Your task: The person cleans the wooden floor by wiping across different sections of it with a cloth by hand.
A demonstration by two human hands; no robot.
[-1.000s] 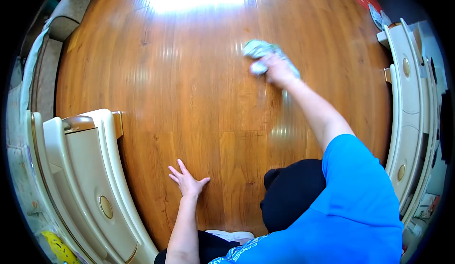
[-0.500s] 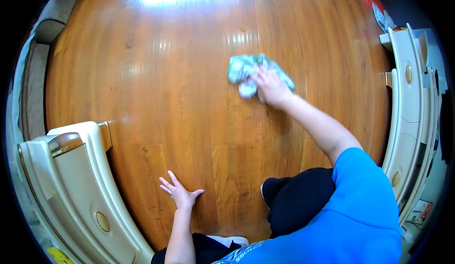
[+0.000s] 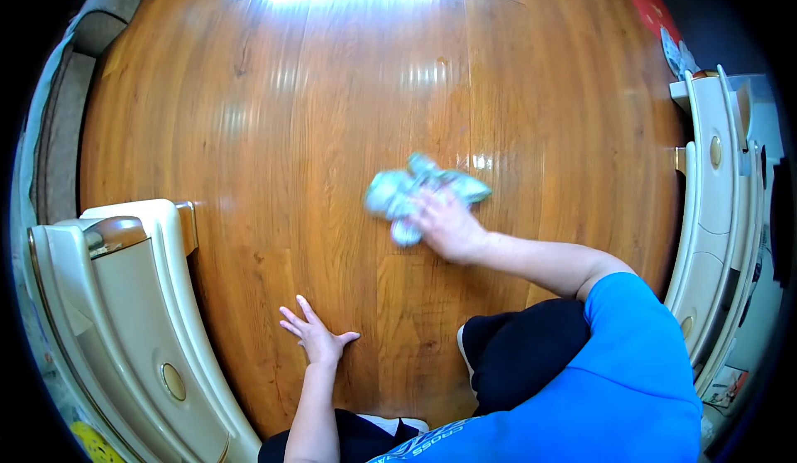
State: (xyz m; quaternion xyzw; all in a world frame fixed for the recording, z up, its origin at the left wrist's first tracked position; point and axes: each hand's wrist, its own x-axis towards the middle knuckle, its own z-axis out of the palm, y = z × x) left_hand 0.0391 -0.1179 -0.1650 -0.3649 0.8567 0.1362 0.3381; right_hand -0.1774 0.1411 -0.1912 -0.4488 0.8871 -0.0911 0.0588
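Note:
Under my right hand (image 3: 449, 224) is a crumpled light green and white cloth (image 3: 390, 193), pressed against the brown wooden floor (image 3: 274, 164). The hand's fingers are bunched into the cloth and slightly blurred. A wet sheen shows on the boards just beyond it. Lower down, my left hand (image 3: 320, 340) rests on the floor with its fingers spread wide, holding nothing. My knee in black trousers is to the right of that hand.
A cream cabinet with a round knob (image 3: 173, 382) stands close on the left, and another cream drawer unit (image 3: 706, 189) lines the right side. A grey sofa (image 3: 70, 122) is at the far left. Red material (image 3: 643, 2) lies at the upper right.
My right hand has pulled the cloth nearer to me and a little to the left across the floor. My left hand has stayed in place.

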